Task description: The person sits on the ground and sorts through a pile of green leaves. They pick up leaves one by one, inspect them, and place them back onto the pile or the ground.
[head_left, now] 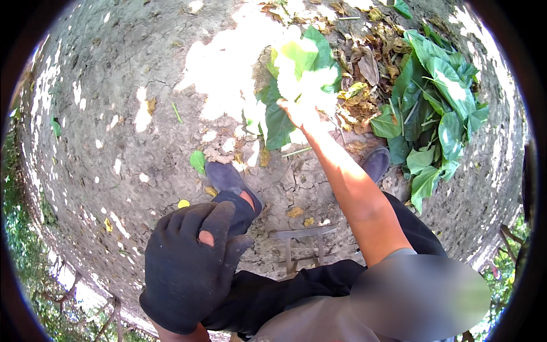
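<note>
A loose cluster of broad green leaves (307, 62) lies on the ground in the upper middle, part dark green, part bleached by a patch of sun. The right grip (300, 114), a bare hand, is at the near side of this cluster: some leaves spread beyond it, and a large dark leaf (278, 122) hangs to its left and toward the person. Glare washes out most of the fingers, so I cannot tell whether they pinch a leaf or only rest against the foliage. The thumb side points left. A pale green stalk (297, 152) shows just beside the wrist, below the dark leaf.

Right of the cluster is a bed of dry brown leaves (370, 71), and beyond that a bigger heap of green leaves (441, 102), well apart from the grip. The right shoe (376, 163) stands between the forearm and that heap; the left shoe (227, 176) has a small round green leaf (198, 162) beside its toe.

The left grip (191, 265), in a black glove with a hole showing skin, is well apart from the cluster, low and to the left. Its fingers lie close together; its palm is hidden, so I cannot tell whether it holds anything. Between the legs is a low grey frame (303, 232) above cracked soil (131, 182).
</note>
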